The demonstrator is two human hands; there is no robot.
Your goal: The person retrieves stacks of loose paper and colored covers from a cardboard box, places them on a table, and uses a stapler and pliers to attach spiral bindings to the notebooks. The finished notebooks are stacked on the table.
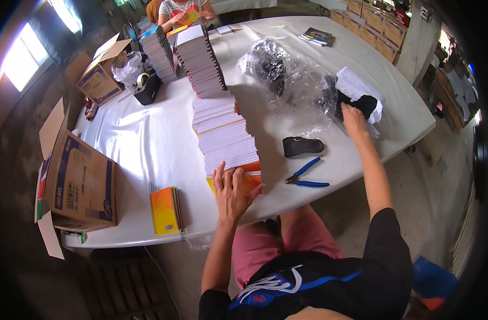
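My left hand (232,193) rests with its fingers spread and thumb apart on the nearest notebook (248,181), which has an orange and yellow cover. That notebook ends a long row of packed white page blocks (228,136) running away from me. My right hand (353,120) reaches to the far right, its fingers drawn together at a black bundle (363,105). What its fingertips hold is hidden. Beside this hand lie dark spiral binding coils (329,101) in clear plastic. Blue-handled cutters (308,173) and a black pouch-like piece (302,146) lie between my hands.
One yellow-orange spiral notebook (166,210) lies near the front edge. An open carton (84,181) stands left, another carton (101,74) behind. Spiral-bound stacks (200,61) and a tape dispenser (147,89) stand farther back. Across the table, another person (186,13) holds a yellow notebook.
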